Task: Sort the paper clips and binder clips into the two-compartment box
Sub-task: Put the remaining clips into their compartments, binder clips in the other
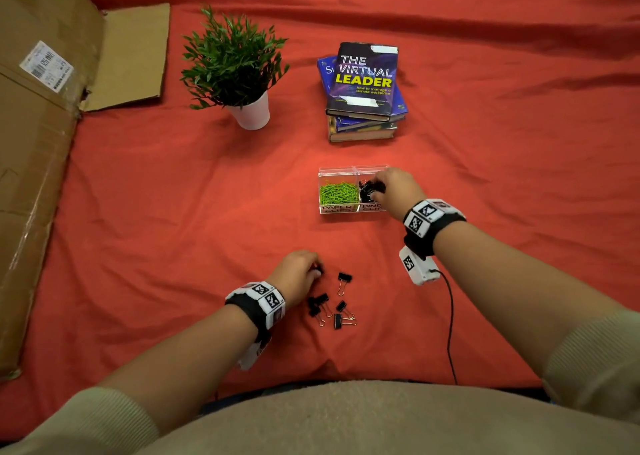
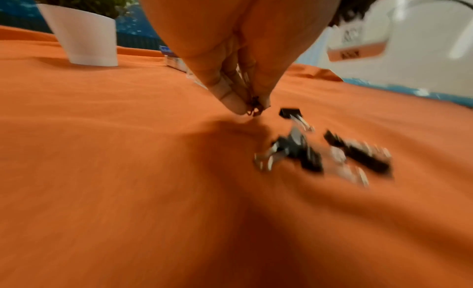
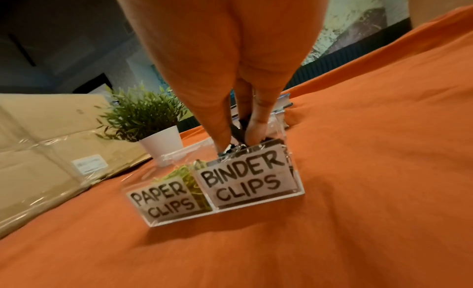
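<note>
In the head view the clear two-compartment box (image 1: 353, 208) sits right of centre on the red cloth (image 1: 173, 212). Its left half, labelled PAPER CLIPS, holds green paper clips (image 1: 337, 193); its right half, labelled BINDER CLIPS, holds black binder clips (image 1: 367, 189).

The right hand (image 1: 394, 191) reaches into that right half from the right. In the right wrist view its grip is narrow — thumb and fingers (image 3: 222, 138) pinch a black binder clip (image 3: 236, 133) just above the compartment's rim.

Lower in the head view, left of centre, the left hand (image 1: 294, 274) is down at the cloth, its grip narrow too. In the left wrist view its fingertips (image 2: 234, 104) pinch a small dark clip (image 2: 256, 109) — blurred, but it looks like a binder clip.

Just right of that hand a loose cluster of black binder clips (image 1: 332, 304) lies on the cloth.

At the upper middle stand a potted plant (image 1: 235, 70) and a stack of books (image 1: 363, 90); flattened cardboard (image 1: 41, 142) fills the left edge.
</note>
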